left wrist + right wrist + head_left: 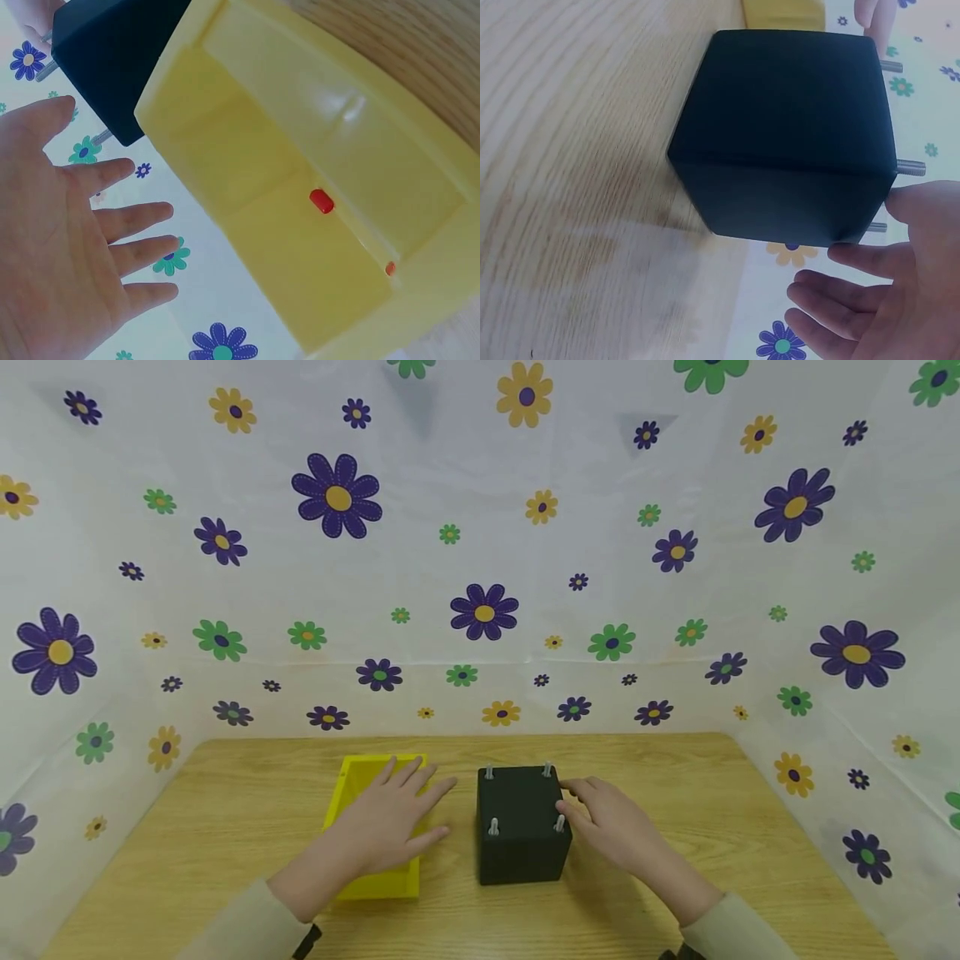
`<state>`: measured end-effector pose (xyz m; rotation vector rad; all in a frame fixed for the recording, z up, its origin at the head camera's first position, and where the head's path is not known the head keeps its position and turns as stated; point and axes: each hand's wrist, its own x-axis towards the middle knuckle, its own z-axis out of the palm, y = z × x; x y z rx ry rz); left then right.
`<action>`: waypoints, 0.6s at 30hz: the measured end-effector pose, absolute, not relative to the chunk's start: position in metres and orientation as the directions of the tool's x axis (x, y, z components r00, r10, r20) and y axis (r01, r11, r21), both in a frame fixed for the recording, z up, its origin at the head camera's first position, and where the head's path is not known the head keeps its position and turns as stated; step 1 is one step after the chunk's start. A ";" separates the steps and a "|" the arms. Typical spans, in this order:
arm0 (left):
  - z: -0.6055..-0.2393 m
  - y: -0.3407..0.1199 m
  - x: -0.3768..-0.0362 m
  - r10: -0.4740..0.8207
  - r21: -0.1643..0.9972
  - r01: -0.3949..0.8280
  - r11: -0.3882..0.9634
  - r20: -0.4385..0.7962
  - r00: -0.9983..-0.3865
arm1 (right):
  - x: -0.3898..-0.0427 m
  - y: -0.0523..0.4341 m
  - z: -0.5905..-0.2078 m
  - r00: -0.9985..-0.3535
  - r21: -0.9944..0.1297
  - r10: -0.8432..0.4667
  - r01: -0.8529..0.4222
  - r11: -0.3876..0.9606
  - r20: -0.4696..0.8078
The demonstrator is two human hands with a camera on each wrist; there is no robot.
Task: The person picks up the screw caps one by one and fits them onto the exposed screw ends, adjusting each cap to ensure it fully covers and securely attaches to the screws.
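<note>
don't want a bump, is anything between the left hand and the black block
Nothing visible: in the head view, only tabletop shows in the gap between the left hand and the black block.

wrist views likely share yellow bin [232, 135]

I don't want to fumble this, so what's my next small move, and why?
Probably lower the left hand into the yellow bin and pinch the larger red piece: it lies inside, and that hand is open and empty over the bin, while the right hand is beside the black block.
</note>
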<state>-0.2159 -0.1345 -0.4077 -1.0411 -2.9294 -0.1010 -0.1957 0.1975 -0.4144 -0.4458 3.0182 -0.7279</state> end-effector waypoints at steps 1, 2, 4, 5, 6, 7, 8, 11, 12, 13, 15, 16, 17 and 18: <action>-0.408 -0.136 -0.216 0.628 0.051 0.631 0.774 0.052 -0.776 | -0.197 0.197 -0.415 -0.960 -0.443 -0.275 -0.272 0.854 0.059; -0.409 -0.138 -0.216 0.626 0.054 0.628 0.776 0.051 -0.778 | -0.199 0.197 -0.416 -0.960 -0.440 -0.275 -0.272 0.856 0.058; -0.408 -0.141 -0.217 0.624 0.056 0.626 0.778 0.047 -0.780 | -0.201 0.197 -0.417 -0.961 -0.436 -0.271 -0.268 0.859 0.056; -0.408 -0.142 -0.217 0.623 0.057 0.625 0.778 0.046 -0.780 | -0.203 0.198 -0.417 -0.962 -0.439 -0.268 -0.264 0.859 0.054; -0.407 -0.143 -0.216 0.623 0.057 0.625 0.779 0.046 -0.781 | -0.204 0.197 -0.417 -0.962 -0.444 -0.266 -0.261 0.857 0.052; -0.407 -0.144 -0.216 0.623 0.054 0.625 0.779 0.047 -0.781 | -0.205 0.197 -0.416 -0.963 -0.451 -0.263 -0.257 0.854 0.051; -0.407 -0.145 -0.216 0.623 0.050 0.624 0.780 0.048 -0.781 | -0.206 0.197 -0.416 -0.964 -0.459 -0.260 -0.253 0.852 0.049; -0.406 -0.148 -0.216 0.615 0.036 0.617 0.786 0.049 -0.787 | -0.208 0.197 -0.415 -0.965 -0.487 -0.258 -0.244 0.839 0.041; -0.407 -0.149 -0.216 0.613 0.030 0.615 0.788 0.051 -0.788 | -0.209 0.197 -0.414 -0.966 -0.495 -0.255 -0.240 0.835 0.038; -0.407 -0.150 -0.216 0.610 0.026 0.612 0.791 0.053 -0.791 | -0.211 0.197 -0.415 -0.966 -0.501 -0.254 -0.237 0.832 0.035; -0.407 -0.153 -0.215 0.602 0.023 0.603 0.797 0.053 -0.797 | -0.212 0.198 -0.415 -0.967 -0.512 -0.254 -0.233 0.827 0.030; -0.406 -0.154 -0.215 0.599 0.024 0.601 0.799 0.054 -0.799 | -0.213 0.199 -0.415 -0.968 -0.520 -0.251 -0.227 0.823 0.025; -0.407 -0.156 -0.215 0.595 0.023 0.597 0.802 0.054 -0.802 | -0.214 0.200 -0.416 -0.967 -0.527 -0.255 -0.229 0.818 0.023; -0.407 -0.157 -0.216 0.592 0.022 0.594 0.804 0.055 -0.804 | -0.214 0.200 -0.416 -0.966 -0.535 -0.259 -0.230 0.813 0.022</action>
